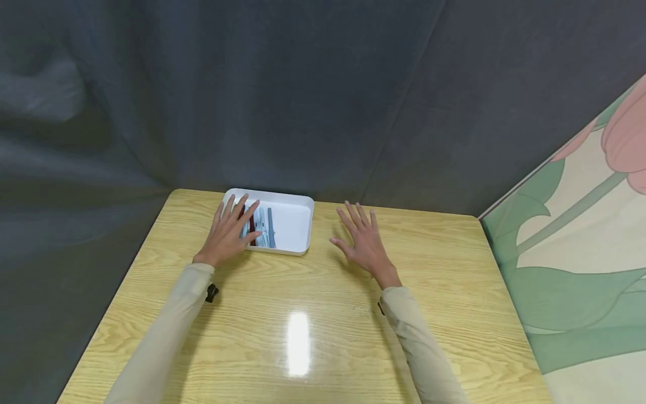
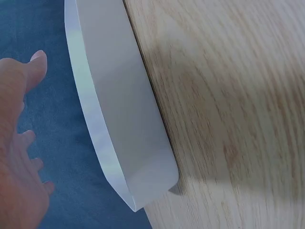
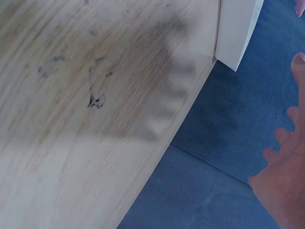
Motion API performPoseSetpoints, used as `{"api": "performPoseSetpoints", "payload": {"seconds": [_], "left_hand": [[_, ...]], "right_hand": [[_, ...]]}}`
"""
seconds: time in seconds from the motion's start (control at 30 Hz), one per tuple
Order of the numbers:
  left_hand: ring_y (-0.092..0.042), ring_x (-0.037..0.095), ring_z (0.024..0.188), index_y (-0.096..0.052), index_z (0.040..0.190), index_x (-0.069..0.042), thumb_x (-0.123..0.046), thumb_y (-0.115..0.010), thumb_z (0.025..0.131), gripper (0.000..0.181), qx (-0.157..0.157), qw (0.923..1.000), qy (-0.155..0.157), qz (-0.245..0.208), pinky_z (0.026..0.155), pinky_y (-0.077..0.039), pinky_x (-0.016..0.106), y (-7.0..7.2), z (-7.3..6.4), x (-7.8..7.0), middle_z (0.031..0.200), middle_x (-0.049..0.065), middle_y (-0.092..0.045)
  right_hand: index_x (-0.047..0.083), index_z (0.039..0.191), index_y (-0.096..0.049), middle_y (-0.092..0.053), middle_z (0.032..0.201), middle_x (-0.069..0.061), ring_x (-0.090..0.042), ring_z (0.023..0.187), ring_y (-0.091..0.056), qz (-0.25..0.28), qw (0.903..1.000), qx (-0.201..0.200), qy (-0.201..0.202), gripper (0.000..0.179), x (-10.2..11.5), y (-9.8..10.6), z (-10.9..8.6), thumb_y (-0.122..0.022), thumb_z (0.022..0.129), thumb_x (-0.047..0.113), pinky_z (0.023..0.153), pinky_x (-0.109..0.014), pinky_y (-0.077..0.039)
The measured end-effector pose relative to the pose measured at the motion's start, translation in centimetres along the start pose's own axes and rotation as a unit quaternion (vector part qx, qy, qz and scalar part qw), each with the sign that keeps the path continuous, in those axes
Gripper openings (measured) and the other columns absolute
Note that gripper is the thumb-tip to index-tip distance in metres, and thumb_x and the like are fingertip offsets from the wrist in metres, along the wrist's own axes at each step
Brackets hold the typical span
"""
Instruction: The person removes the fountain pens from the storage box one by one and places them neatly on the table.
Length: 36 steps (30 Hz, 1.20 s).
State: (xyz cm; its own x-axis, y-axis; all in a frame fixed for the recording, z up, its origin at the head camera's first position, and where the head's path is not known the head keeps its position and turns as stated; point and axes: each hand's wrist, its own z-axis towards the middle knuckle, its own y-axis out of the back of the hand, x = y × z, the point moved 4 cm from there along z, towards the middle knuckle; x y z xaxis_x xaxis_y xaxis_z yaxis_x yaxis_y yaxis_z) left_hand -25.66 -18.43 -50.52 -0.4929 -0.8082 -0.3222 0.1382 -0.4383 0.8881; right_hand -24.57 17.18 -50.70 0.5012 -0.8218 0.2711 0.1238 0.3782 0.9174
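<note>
White tray (image 1: 294, 224), head view: lay partly beneath the left hand (image 1: 225, 233), its bare half reaching toward the right hand (image 1: 365, 247).
Slim items (image 1: 259, 224), head view: rested side by side in the tray, under and just right of the left hand's fingers; pale blue ones showed, with a dark red one (image 1: 252, 224) among them and a grey-blue one (image 1: 271, 224) farthest from that hand.
Left hand, head view: fingers spread and gripping nothing; whether they touched the tray or items could not be told.
Right hand, head view: spread too, holding nothing, apart from the tray on its right side.
Wood-grain surface (image 1: 323, 286), head view: extended below and between both hands.
Dark cloth (image 1: 323, 95), head view: hung beyond both hands.
Floral panel (image 1: 570, 280), head view: stood well to the right of the right hand.
Tray wall, left wrist view: ran beside the left hand, a gap showing between it and the thumb.
Right-hand fingers, right wrist view: were apart and held nothing; a tray corner showed near them.
Dark marks (image 3: 96, 101), right wrist view: dotted the surface near the right hand's shadow.
</note>
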Motion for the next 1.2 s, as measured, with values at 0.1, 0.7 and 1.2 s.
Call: {"api": "performPoseSetpoints", "payload": {"seconds": [0.1,0.7,1.2], "left_hand": [[-0.013,0.051,0.157,-0.036,0.164,-0.013,-0.036,-0.075,0.097,0.081,0.004,1.0,0.006,0.003,0.126,-0.008,0.069,0.1,-0.1,0.2,0.169,0.025,-0.027],[-0.005,0.057,0.156,-0.028,0.167,-0.016,-0.036,-0.067,0.103,0.078,0.033,0.9939,0.102,-0.029,0.121,-0.008,0.078,0.1,-1.2,2.1,0.173,0.024,-0.014],[-0.015,0.063,0.151,-0.024,0.167,-0.007,-0.035,-0.066,0.103,0.082,0.028,0.9873,0.153,-0.032,0.119,-0.017,0.078,0.4,-1.4,3.4,0.169,0.033,-0.016]], "right_hand": [[0.015,0.167,-0.031,-0.023,0.174,-0.015,-0.039,0.16,-0.015,0.004,1.0,-0.001,0.003,0.081,0.2,-0.1,0.1,-0.064,0.1,0.045,0.127,-0.068,-0.005],[0.014,0.165,-0.034,-0.026,0.172,-0.016,-0.043,0.158,-0.021,0.009,0.9998,-0.004,0.016,0.078,1.7,-1.2,0.9,-0.064,0.101,0.046,0.125,-0.071,-0.01],[0.014,0.165,-0.034,-0.025,0.173,-0.015,-0.04,0.159,-0.018,0.009,0.9996,0.006,0.025,0.077,2.6,-1.7,1.5,-0.063,0.102,0.045,0.125,-0.072,-0.007]]}}
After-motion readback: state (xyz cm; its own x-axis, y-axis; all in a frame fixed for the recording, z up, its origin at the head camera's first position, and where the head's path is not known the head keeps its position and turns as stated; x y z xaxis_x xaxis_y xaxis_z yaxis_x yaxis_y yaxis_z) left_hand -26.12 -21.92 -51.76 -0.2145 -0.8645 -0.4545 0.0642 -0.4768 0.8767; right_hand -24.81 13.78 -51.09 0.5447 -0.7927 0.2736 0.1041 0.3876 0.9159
